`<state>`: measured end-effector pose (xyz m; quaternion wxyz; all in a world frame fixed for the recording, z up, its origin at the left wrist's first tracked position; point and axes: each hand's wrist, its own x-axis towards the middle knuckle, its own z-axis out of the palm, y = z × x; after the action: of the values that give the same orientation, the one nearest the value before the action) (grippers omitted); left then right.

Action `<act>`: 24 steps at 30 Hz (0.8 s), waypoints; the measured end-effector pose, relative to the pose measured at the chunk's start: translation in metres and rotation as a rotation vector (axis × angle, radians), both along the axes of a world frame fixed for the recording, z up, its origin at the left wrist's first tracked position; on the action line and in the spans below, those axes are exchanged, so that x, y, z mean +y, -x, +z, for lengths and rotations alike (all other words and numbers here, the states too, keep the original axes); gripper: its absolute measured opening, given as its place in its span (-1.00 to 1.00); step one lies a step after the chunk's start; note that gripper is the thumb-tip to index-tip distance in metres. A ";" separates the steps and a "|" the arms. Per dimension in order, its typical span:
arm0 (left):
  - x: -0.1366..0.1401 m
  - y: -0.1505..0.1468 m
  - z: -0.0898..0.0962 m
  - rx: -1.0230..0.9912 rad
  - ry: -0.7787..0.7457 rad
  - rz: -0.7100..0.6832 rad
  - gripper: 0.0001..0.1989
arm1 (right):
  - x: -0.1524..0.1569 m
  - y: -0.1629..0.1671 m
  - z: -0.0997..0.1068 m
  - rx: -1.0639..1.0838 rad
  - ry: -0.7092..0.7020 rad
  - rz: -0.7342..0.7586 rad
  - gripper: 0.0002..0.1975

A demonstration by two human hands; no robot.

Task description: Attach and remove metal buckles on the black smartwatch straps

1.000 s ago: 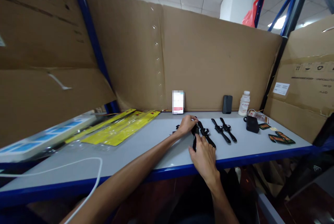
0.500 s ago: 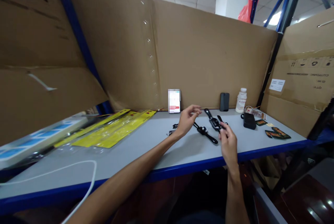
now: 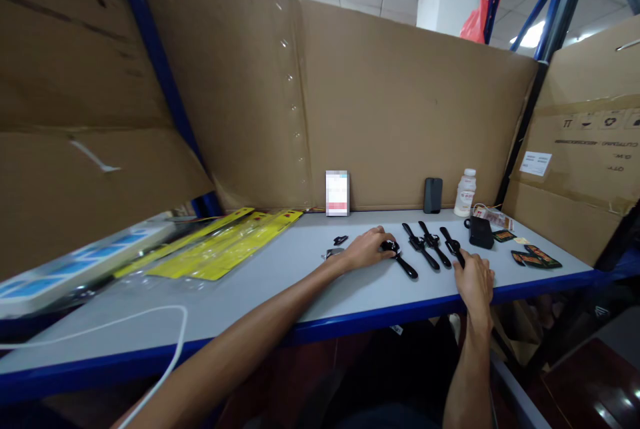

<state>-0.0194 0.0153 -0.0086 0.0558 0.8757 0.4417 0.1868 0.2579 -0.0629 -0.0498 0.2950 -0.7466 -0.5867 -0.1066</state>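
Note:
Several black spokeshaves lie slanted on the grey table. My left hand (image 3: 371, 248) is closed over the middle of the leftmost spokeshave (image 3: 407, 269), hiding its far handle. At the right end of the group, my right hand (image 3: 474, 279) grips the near handle of another spokeshave (image 3: 451, 240). Between my hands two more lie side by side, a spokeshave (image 3: 421, 247) and a second spokeshave (image 3: 435, 243), neither touched. Left of my left hand are a small black part (image 3: 341, 240) and a flat metal piece (image 3: 334, 252).
Yellow-backed clear packages (image 3: 235, 249) and a white-and-blue box (image 3: 95, 256) lie on the left. A lit phone (image 3: 337, 194), a dark phone (image 3: 433, 196) and a white bottle (image 3: 465, 193) stand along the cardboard wall (image 3: 400, 102). A black case (image 3: 481, 232) and dark cards (image 3: 537, 257) lie right.
My left hand has come down onto the leftmost spokeshave. The spokeshave raised in my right hand earlier now appears to lie on the table; that hand has moved right to the rightmost one.

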 end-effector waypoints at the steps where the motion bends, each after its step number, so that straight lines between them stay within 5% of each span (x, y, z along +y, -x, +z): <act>1: 0.001 0.000 -0.001 -0.004 -0.001 -0.013 -0.62 | 0.000 0.001 -0.001 -0.029 -0.002 0.011 -0.57; 13: 0.004 -0.005 -0.009 -0.003 -0.035 -0.042 -0.68 | 0.011 0.000 -0.020 -0.002 0.038 0.203 -0.48; 17: 0.003 -0.006 -0.008 -0.032 -0.032 -0.067 -0.73 | 0.004 0.009 -0.005 0.030 0.019 0.251 -0.49; 21: 0.005 -0.008 -0.009 -0.065 -0.034 -0.062 -0.76 | -0.013 0.031 0.021 0.147 -0.202 0.259 -0.57; 24: 0.005 -0.007 -0.007 -0.027 -0.064 -0.098 -0.76 | -0.028 0.058 0.034 0.207 -0.175 0.451 -0.66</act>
<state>-0.0127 0.0198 -0.0154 0.0429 0.8949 0.3914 0.2099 0.1997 -0.0905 -0.0161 0.4332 -0.5756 -0.6934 -0.0116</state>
